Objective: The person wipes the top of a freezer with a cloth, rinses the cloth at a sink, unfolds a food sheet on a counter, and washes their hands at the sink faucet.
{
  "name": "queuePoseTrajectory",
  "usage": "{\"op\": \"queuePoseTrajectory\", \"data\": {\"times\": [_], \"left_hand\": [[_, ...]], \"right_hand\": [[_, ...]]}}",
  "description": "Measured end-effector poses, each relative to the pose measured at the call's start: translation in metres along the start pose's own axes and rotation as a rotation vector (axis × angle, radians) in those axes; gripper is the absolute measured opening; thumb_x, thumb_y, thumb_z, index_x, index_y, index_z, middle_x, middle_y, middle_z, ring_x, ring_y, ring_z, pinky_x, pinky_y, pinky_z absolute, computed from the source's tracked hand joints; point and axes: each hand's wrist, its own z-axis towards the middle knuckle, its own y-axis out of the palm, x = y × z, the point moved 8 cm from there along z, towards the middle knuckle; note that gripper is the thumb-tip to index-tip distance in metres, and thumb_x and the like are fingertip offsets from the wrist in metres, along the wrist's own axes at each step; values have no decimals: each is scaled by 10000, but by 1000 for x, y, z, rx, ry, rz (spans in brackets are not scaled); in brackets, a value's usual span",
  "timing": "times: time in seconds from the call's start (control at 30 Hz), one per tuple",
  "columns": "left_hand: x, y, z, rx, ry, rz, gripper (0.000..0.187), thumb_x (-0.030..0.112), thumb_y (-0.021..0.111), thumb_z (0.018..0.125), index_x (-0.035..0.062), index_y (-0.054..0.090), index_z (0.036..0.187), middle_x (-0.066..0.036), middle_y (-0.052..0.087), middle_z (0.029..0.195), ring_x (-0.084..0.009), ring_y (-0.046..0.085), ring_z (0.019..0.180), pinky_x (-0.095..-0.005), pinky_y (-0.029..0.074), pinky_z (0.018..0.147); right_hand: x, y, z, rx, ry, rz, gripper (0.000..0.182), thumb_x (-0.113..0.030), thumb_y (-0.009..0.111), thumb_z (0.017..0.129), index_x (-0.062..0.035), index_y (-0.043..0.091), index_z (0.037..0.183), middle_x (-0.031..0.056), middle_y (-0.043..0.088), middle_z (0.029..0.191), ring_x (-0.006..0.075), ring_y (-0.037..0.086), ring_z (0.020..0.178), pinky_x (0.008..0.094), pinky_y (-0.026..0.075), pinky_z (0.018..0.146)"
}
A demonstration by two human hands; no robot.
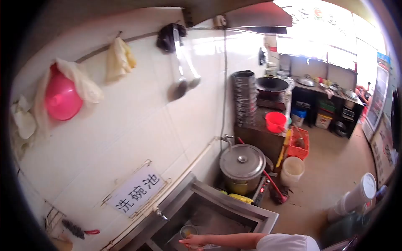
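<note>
My right hand (193, 241) reaches in from the lower right over the steel sink (247, 211), the arm in a white sleeve. Its fingers are bent together, but what they hold is hidden by the hand and the frame's bottom edge. Just behind the fingers is a small round clear bowl (189, 230) with something yellowish in it, overlapping the hand in this view. A little whitish material shows beneath the wrist. Above the basin, a tap (160, 214) juts from the wall. My left hand is outside the picture.
A large lidded pot (242, 162) stands beyond the sink, near a red-handled tool (274, 184). Farther back are a white bucket (292, 170), an orange crate (298, 142), a red basin (276, 121) and stacked pots (244, 98). Ladles (180, 85) hang on the tiled wall.
</note>
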Motion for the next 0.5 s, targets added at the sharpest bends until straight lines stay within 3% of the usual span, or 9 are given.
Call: {"op": "queuePoseTrajectory", "data": {"times": [0.03, 0.07, 0.1, 0.13, 0.2, 0.23, 0.3, 0.5], "left_hand": [[1, -1, -6, 12, 7, 0, 533, 376, 478, 803, 91, 337, 1230, -78, 446, 1155, -201, 459, 1000, -353, 423, 795], [2, -1, -12, 24, 14, -2, 530, 372, 479, 804, 89, 338, 1229, -79, 447, 1154, -200, 460, 999, -353, 423, 795], [2, -1, -18, 38, 19, -7, 528, 369, 479, 804, 87, 339, 1228, -80, 448, 1153, -200, 461, 998, -353, 424, 795], [0, -1, -26, 51, 25, -12, 525, 365, 479, 805, 85, 341, 1227, -81, 449, 1152, -199, 462, 996, -352, 424, 794], [-3, -1, -40, 83, 38, -18, 520, 358, 480, 807, 81, 343, 1226, -83, 451, 1150, -198, 464, 993, -351, 425, 794], [-7, 0, -47, 97, 42, -26, 518, 354, 480, 808, 80, 344, 1225, -84, 452, 1149, -198, 465, 992, -351, 425, 794], [-10, 6, -57, 118, 53, -43, 513, 347, 481, 809, 76, 346, 1223, -86, 454, 1147, -197, 467, 989, -350, 426, 793], [-14, 22, -81, 152, 96, -65, 498, 325, 482, 814, 65, 353, 1218, -93, 460, 1140, -194, 474, 981, -348, 428, 792]], "right_hand": [[6, 0, 6, -59, -22, -108, 398, -414, 486, 837, -57, 598, 701, 28, 553, 641, 127, 511, 567, 288, 415, 471], [-28, 5, -24, 125, 107, -390, 337, -330, 475, 855, -43, 593, 723, 45, 563, 696, 156, 520, 592, 319, 425, 496], [-10, 5, -15, 87, 106, -421, 337, -330, 475, 855, -43, 593, 723, 45, 563, 696, 156, 520, 592, 319, 425, 496], [14, 0, 0, 131, 35, -351, 363, -390, 446, 853, -56, 585, 828, 66, 587, 746, 177, 553, 656, 327, 449, 563], [-3, -9, -8, 332, -168, -606, 495, -491, 418, 825, -31, 565, 715, 128, 596, 652, 272, 588, 676, 375, 454, 622], [3, -3, -3, 275, -173, -641, 495, -491, 418, 825, -31, 565, 715, 128, 596, 652, 272, 588, 676, 375, 454, 622], [14, -20, -2, 451, -99, -617, 520, -489, 418, 817, 1, 581, 757, 200, 589, 696, 338, 584, 721, 408, 441, 640], [11, -25, -27, 644, -75, -596, 542, -491, 420, 803, 14, 617, 807, 257, 583, 782, 382, 566, 818, 456, 420, 705]]}}
